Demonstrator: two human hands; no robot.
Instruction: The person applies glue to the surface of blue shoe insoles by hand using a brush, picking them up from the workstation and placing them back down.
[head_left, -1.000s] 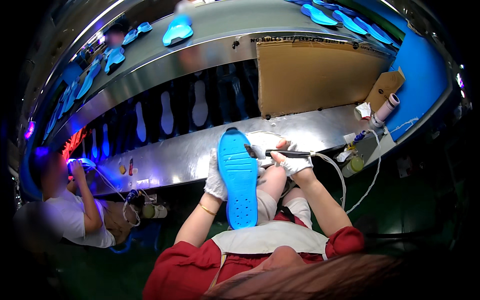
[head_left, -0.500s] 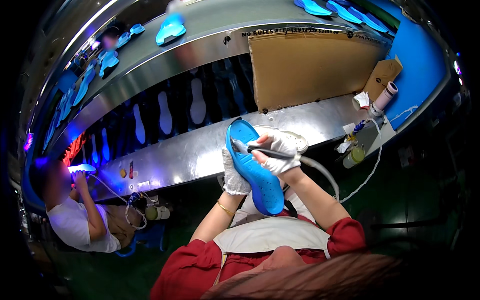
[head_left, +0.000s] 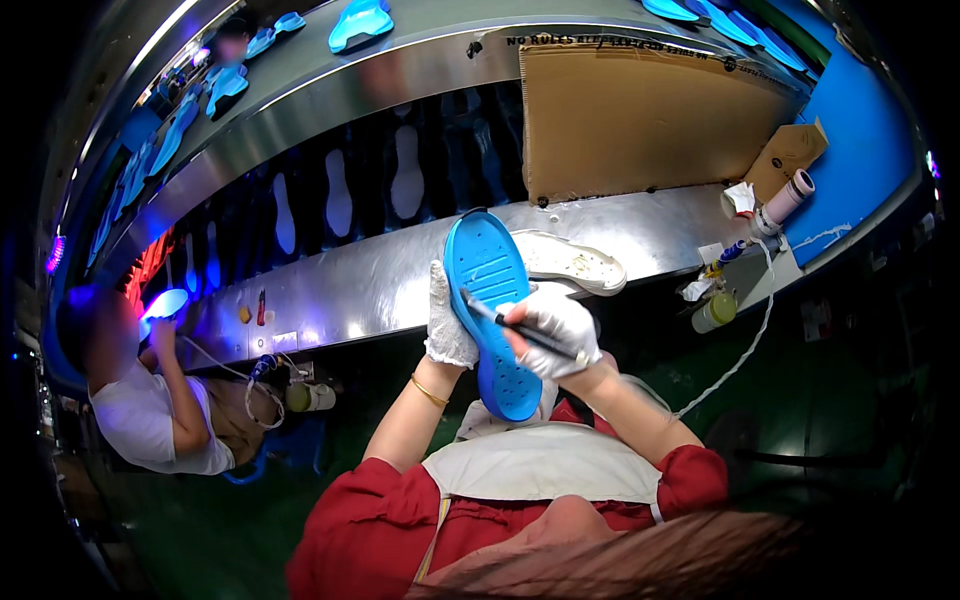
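Dim surroundings, white glare on the metal bench (head_left: 390,285), blue glow at left, bent edges.

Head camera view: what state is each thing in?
Blue sole: held, ridged side showing
Left grip: closed on the blue sole
Brush: tip over the sole, contact unclear
Right grip: closed around the brush
White shoe part: lying on the metal ledge
Cardboard sheet: standing on edge

Dark printed capitals (head_left: 612,43), only partly legible, run along the top edge of the brown cardboard sheet (head_left: 650,125).

1 brush (head_left: 500,320) over 1 sole (head_left: 490,265)
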